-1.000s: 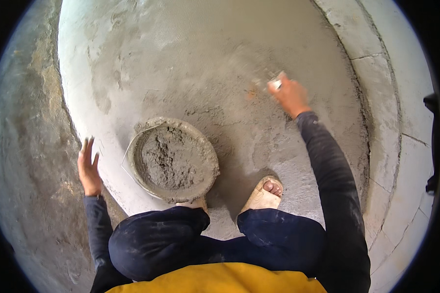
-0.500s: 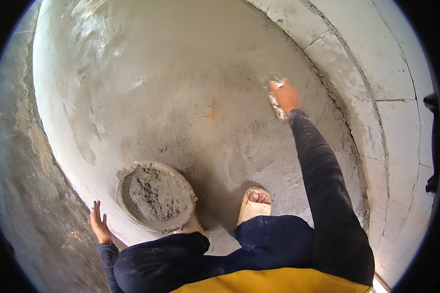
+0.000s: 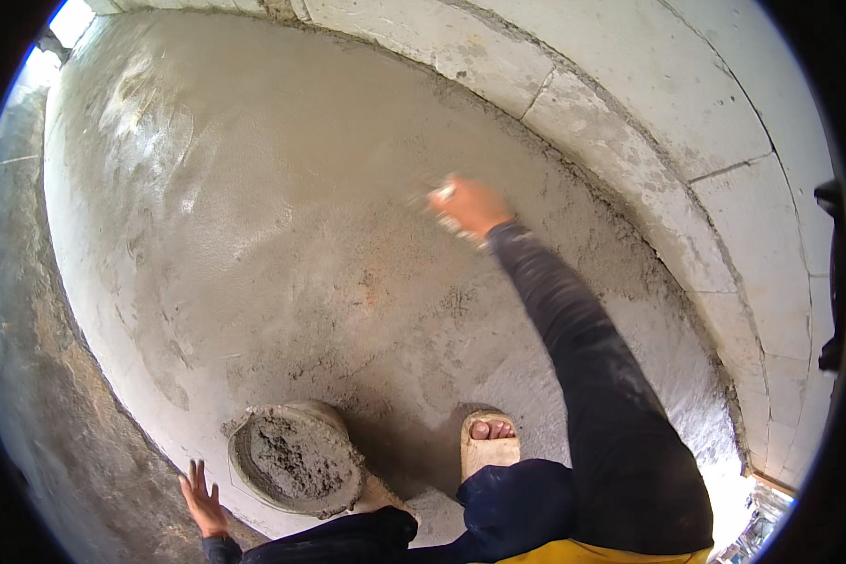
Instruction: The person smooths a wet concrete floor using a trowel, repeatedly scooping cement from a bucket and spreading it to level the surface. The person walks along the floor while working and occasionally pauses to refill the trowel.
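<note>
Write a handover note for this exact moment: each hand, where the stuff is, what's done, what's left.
Right hand: stretched forward, closed on a small tool, blurred and too smeared to name, against the wet cement floor.
Left hand: open, fingers spread, empty, planted on the rough ground left of the bucket.
Bucket: beside the sandalled foot, holds grey mortar.
Done: far left of the floor looks smooth and shiny.
Left: the patch ahead of the bucket and foot looks rough and lumpy, as does the strip along the block wall.
</note>
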### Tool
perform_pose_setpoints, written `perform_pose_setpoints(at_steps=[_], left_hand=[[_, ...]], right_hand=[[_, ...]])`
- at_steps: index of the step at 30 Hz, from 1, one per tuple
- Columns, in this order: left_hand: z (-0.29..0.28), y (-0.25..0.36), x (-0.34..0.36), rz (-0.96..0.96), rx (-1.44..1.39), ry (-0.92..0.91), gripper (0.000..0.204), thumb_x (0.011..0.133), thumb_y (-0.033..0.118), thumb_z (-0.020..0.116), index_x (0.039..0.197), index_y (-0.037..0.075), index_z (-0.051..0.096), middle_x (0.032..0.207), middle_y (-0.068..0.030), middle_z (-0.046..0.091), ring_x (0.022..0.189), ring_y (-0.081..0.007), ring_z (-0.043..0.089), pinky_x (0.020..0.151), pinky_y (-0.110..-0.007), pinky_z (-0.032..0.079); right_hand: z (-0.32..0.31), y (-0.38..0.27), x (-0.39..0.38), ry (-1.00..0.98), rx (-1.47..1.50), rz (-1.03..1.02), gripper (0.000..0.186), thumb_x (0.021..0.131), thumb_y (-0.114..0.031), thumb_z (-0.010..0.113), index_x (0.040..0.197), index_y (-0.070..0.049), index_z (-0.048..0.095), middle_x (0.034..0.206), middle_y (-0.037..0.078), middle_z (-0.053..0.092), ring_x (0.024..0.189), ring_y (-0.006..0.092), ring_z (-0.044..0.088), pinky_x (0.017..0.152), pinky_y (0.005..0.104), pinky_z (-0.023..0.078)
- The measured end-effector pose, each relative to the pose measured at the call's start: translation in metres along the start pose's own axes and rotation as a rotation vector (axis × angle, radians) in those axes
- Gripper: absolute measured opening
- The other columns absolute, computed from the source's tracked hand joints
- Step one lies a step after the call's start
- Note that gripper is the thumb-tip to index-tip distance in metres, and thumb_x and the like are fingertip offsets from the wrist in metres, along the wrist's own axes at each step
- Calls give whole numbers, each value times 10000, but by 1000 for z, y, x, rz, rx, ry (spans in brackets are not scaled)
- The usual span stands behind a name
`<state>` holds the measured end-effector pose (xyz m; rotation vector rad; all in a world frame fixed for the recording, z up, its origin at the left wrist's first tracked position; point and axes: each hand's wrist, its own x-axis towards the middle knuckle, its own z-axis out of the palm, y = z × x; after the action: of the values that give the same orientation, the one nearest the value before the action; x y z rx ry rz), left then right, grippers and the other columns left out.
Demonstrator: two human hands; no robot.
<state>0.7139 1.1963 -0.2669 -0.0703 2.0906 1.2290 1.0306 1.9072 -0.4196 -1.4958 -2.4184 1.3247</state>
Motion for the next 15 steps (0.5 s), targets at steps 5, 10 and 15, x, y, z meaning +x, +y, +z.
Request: perform_pose_setpoints(at_steps=[5,10,15], left_hand=[[-20,-16,-74,-230,-102,328,852,994,710,392,1598,110,360,1629,-125,399,1559,-316,219,1251,-539,103],[24,-23,-135,-479,-111,400,911,971,781,303,1631,152,296,1693,-106,276,1596,-318,43,1263,-554,20],[55,-6,-146,-519,-139,401,915,970,782,305,1631,149,294,1695,-106,268,1597,-318,38,1263,-557,20]], right_hand=[[-94,58,17,314,-409,124,718,922,-538,587,1359,32,603,1122,276,721,1054,426,695,934,497,527],[-97,49,57,300,-376,103,756,910,-551,594,1380,42,597,1216,312,683,1148,425,664,1018,460,497],[-96,26,102,24,-375,66,743,909,-541,604,1367,43,615,1323,316,633,1247,410,620,1057,470,479]])
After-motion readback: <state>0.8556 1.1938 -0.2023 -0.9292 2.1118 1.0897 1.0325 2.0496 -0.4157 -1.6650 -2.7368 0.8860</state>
